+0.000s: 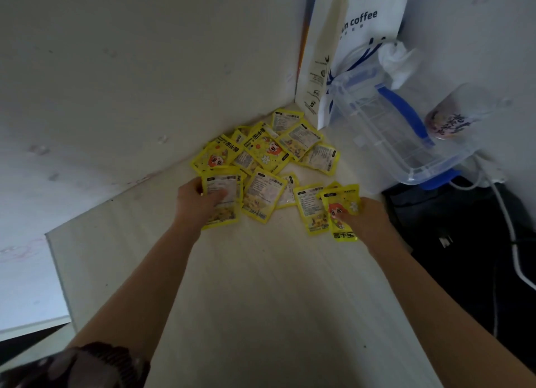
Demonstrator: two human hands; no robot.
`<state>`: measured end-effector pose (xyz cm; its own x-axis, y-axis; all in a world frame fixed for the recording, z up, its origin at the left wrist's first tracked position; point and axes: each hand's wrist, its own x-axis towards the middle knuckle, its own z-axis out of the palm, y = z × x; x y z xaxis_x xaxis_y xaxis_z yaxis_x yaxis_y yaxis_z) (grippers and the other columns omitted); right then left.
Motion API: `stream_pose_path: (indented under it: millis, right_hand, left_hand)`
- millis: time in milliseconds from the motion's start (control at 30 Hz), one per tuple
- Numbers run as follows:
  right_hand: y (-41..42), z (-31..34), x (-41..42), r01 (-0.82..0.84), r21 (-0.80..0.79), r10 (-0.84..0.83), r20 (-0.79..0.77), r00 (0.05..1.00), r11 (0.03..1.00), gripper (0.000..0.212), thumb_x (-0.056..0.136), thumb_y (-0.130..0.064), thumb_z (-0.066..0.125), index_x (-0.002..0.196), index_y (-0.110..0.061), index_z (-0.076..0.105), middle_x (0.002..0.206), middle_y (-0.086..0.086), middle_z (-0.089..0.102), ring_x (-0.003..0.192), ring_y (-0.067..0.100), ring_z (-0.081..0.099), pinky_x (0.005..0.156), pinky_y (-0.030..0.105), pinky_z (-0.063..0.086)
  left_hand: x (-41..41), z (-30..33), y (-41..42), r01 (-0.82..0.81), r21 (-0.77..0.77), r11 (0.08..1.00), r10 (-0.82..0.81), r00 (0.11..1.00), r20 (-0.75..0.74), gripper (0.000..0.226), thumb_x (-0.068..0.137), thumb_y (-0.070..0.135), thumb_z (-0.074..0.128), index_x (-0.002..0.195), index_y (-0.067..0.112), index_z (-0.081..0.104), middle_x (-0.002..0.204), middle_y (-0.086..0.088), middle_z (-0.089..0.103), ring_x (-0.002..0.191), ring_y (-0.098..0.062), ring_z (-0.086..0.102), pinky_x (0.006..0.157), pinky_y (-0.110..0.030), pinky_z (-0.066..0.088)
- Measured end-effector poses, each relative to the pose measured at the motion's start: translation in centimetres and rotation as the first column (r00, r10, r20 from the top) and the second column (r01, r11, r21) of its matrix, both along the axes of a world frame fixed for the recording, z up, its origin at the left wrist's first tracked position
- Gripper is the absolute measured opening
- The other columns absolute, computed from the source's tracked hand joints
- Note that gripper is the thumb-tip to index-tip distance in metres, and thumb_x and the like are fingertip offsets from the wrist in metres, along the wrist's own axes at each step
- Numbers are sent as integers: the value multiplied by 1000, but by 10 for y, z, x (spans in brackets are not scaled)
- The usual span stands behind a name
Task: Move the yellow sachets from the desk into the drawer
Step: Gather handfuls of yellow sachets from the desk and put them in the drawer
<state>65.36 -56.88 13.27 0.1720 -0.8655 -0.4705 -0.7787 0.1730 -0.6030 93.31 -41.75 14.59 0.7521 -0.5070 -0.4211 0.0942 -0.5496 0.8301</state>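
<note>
here, left hand (200, 205) grip clamped on a yellow sachet (222, 202), right hand (365, 219) grip pinching another sachet (342, 213), "coffee" bag (359, 39) behind

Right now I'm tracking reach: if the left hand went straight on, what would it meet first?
Probably the heap of yellow sachets beyond the sachet the left hand holds; depth is unclear.

Roughly fifteen yellow sachets (265, 151), one paper bag (356, 39), one clear container (385, 132)

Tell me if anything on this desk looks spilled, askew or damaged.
The yellow sachets lie in a loose, overlapping heap in the desk's back corner, some face up, some face down. The clear storage box sits tilted against the white coffee bag. No damage shows.
</note>
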Motion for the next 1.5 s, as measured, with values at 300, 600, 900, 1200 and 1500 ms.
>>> stream_pose_path:
  millis: [300,600,900,1200,1500]
  right_hand:
    - [1,-5,26,96,206,-134,177,975,974,19,66,-22,84,82,-21,73,90,7,75,86,26,71,84,50,57]
    - [3,-14,34,75,159,-89,83,993,984,26,73,-23,81,94,-14,69,98,9,72,93,27,68,83,38,55]
    - [10,-26,43,-17,33,22,-145,989,999,48,74,-39,74,109,-10,56,112,16,58,106,37,56,85,46,52]
    - [19,-23,46,-48,14,50,-188,981,999,51,83,-29,70,123,-7,47,122,16,49,116,36,45,87,39,40]
    - [32,-20,32,61,23,-59,-55,997,998,38,82,-29,70,110,-9,53,106,8,59,92,27,58,69,32,45]
  left_hand:
    - [-40,-7,-53,226,46,973,-222,972,-81,13,82,12,73,93,16,67,87,-4,69,82,-22,67,76,-37,56]
    - [-48,-31,-66,378,302,875,-448,868,215,23,84,23,69,99,7,64,102,-13,65,90,-27,59,77,-38,48]
    - [-60,-52,-70,374,542,753,-604,720,342,53,86,34,64,131,11,49,143,-8,43,133,-34,35,110,-43,24]
    - [-73,-41,-61,355,534,767,-563,773,295,49,82,33,69,125,13,56,138,-8,41,128,-36,31,106,-49,35]
    - [-90,-29,-37,332,349,876,-431,863,263,36,80,24,73,110,7,61,119,-8,46,94,-24,54,80,-31,43]
